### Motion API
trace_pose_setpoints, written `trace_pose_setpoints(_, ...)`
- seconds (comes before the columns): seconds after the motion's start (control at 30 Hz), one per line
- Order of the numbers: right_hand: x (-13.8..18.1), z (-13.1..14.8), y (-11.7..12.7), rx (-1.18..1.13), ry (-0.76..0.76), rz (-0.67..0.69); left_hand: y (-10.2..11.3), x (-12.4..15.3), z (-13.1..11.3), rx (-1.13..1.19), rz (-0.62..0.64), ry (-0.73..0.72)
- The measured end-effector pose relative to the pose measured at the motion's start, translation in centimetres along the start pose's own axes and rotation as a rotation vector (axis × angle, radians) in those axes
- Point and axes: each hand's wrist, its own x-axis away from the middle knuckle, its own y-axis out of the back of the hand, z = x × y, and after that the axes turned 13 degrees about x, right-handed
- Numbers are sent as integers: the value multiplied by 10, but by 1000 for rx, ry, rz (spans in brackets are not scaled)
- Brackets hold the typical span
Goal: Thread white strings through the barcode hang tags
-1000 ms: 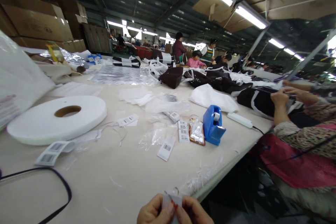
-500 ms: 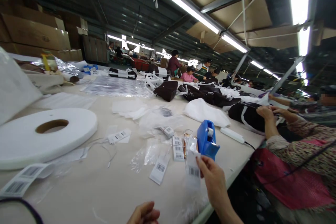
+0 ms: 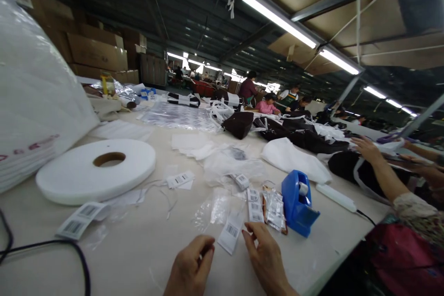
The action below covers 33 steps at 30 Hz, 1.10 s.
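Note:
Both my hands are low over the front of the table. My left hand [image 3: 191, 266] is left of a white barcode label [image 3: 230, 236], its thumb and forefinger loosely curved and nearly meeting. Nothing shows between them. My right hand [image 3: 265, 258] is at the label's right side, thumb and bent fingers slightly apart, with nothing visible in it. Above the label lie a clear plastic bag [image 3: 219, 209] and a strip of barcode labels [image 3: 255, 206]. Small silvery packets [image 3: 275, 210] sit beside the blue tape dispenser [image 3: 299, 201].
A large white roll [image 3: 65, 180] and a bulging plastic sack [image 3: 38, 88] occupy the left, near a black cord [image 3: 81, 263]. Dark bags [image 3: 237, 124] line the back. At right, a co-worker's hand [image 3: 369, 150] is raised beside a white corded tool [image 3: 336, 198].
The clear bag with a barcode label has left my right hand. Both hands have come in beside the label on the table. The view has swung left, and the co-worker's hand has lifted.

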Motion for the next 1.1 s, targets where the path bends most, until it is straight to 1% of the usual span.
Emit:
trace_pose_setpoints(0.1,-18,18,-4,38,22,51,0,-17,6,-17,-77,-116)
trace_pose_setpoints(0.2,-38,33,-10,85,14,84,1,-22,22,-5,-136,-201)
trace_pose_setpoints(0.23,-44,37,-14,100,6,92,1,-22,27,-10,-129,-212)
trace_pose_setpoints(0.3,-55,40,-24,127,-21,108,1,-21,35,-23,-75,-225)
trace_pose_setpoints(0.37,-65,38,-35,143,-58,129,1,-21,40,-28,-34,-230)
trace_pose_setpoints(0.47,-76,27,-47,133,-85,152,1,-22,43,-15,-21,-207)
trace_pose_setpoints(0.6,-79,15,-48,83,-25,125,1,-25,42,27,-19,-133)
trace_pose_setpoints(0.7,-70,13,-42,46,67,56,4,-29,37,84,-23,-38)
trace_pose_setpoints(0.8,-53,14,-39,23,161,-23,9,-34,29,171,-15,84)
trace_pose_setpoints(0.87,-39,18,-41,32,278,-138,13,-38,23,243,-8,161)
trace_pose_setpoints(0.97,-17,29,-50,98,526,-393,16,-43,14,347,5,236)
trace_pose_setpoints(1.0,-10,34,-54,136,586,-471,17,-44,13,378,10,252)
trace_pose_setpoints(1.03,-4,39,-58,175,618,-524,17,-44,11,407,13,268)
trace_pose_setpoints(1.1,9,47,-64,214,641,-583,17,-44,10,459,9,307)
